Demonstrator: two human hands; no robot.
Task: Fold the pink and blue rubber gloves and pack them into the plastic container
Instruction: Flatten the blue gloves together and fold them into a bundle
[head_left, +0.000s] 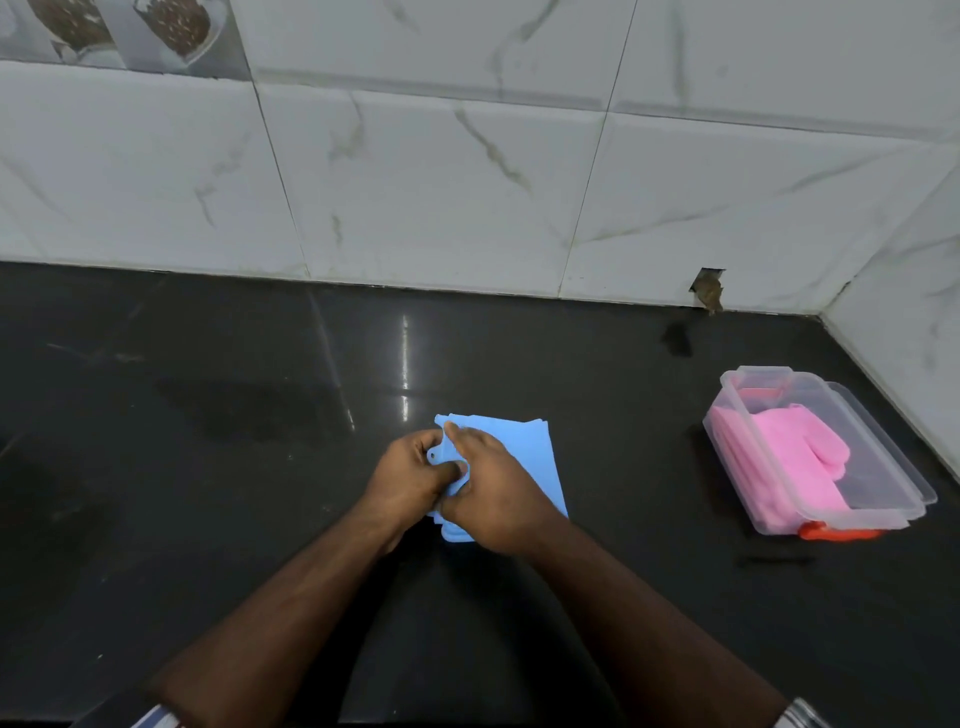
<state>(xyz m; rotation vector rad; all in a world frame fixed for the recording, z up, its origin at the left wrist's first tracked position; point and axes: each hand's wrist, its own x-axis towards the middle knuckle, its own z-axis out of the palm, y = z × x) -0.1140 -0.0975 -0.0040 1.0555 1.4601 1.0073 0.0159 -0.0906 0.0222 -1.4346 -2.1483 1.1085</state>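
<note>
Both hands meet at frame centre, closed on the blue glove (524, 457). Left hand (408, 480): fingers curled in, thumb pressed against a small tab of blue rubber with a hole in it, pinching that tab. Right hand (496, 491): laid over the glove's near left portion, fingers bent down onto the rubber, index finger tip at the glove's upper left edge; how firmly it clamps the material cannot be told, but it is closed on it. The two hands touch each other.

The blue glove lies folded flat on the black countertop (208, 467), layered edges visible at its upper right corner; its right half is uncovered, its lower left is hidden under the hands.

Right of frame, well apart from the hands: clear plastic container (906, 499), open, standing on the countertop near the corner of the walls. Pink glove (789, 441) lies inside it, thumb pointing toward the container's right wall. Something orange-red (836, 532) shows at the container's near end; cannot identify it.

Background: white marbled wall tiles (441, 182), with a chipped hole (707, 291) at the base of the wall, upper right of centre.
</note>
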